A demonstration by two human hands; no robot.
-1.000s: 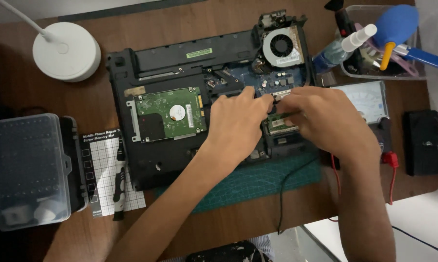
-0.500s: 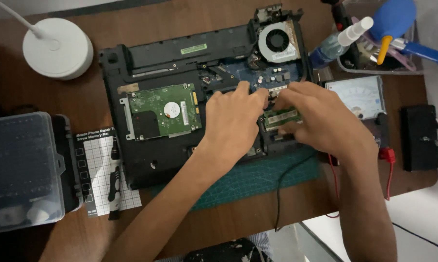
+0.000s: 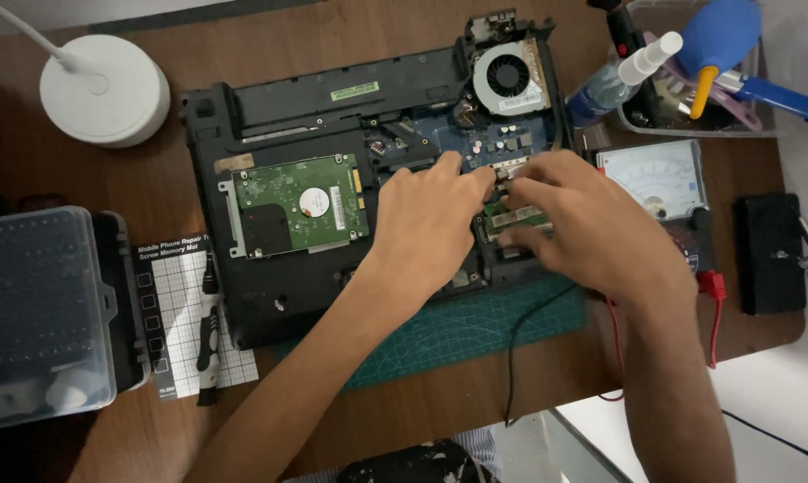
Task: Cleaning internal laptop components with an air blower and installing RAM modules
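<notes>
An opened black laptop (image 3: pixel 279 295) lies bottom-up on a green cutting mat (image 3: pixel 475 331), showing a green hard drive (image 3: pixel 301 204) and a round fan (image 3: pixel 509 79). A green memory module (image 3: pixel 520 217) sits in its slot right of the drive. My left hand (image 3: pixel 426 224) curls over the slot's left side, its fingertips at the module's far edge. My right hand (image 3: pixel 592 228) comes in from the right, with the thumb on the module and fingers meeting the left hand's. Most of the module is hidden under both hands.
A white lamp base (image 3: pixel 104 89) stands at the back left. A clear screwdriver-bit case (image 3: pixel 42 313), a screw mat (image 3: pixel 185 313) and a screwdriver (image 3: pixel 209 326) lie left. An analog multimeter (image 3: pixel 659 179) with red leads, a tool tray (image 3: pixel 690 63) and a black box (image 3: pixel 769 253) are right.
Both hands stay at the memory slot; the green module has come into clearer view between the fingers. The view has shifted slightly.
</notes>
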